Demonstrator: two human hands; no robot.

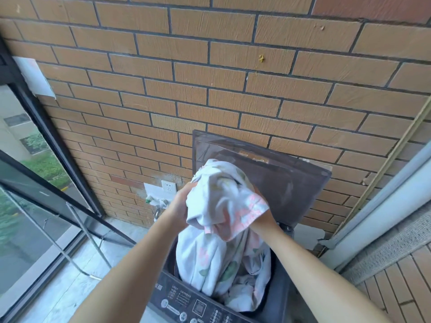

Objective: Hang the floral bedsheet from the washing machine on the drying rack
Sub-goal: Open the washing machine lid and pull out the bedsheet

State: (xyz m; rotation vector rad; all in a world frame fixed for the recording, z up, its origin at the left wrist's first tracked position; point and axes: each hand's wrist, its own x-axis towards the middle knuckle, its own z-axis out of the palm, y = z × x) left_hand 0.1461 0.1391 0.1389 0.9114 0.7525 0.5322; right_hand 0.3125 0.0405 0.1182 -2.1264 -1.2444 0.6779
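Bunched floral bedsheet (pixel 224 206) in washing machine (pixel 173 299)

The bedsheet (pixel 219 259) sits in the washing machine (pixel 186 304), its lid (pixel 291 183) upright behind against the wall (pixel 210 89), a socket (pixel 166 185) to the left

Small white characters are printed on the control panel (pixel 186 304) of the washing machine (pixel 291 187), beside its round buttons (pixel 165 303), but none can be read. A brand mark (pixel 159 287) at the panel's upper left is blurred too.
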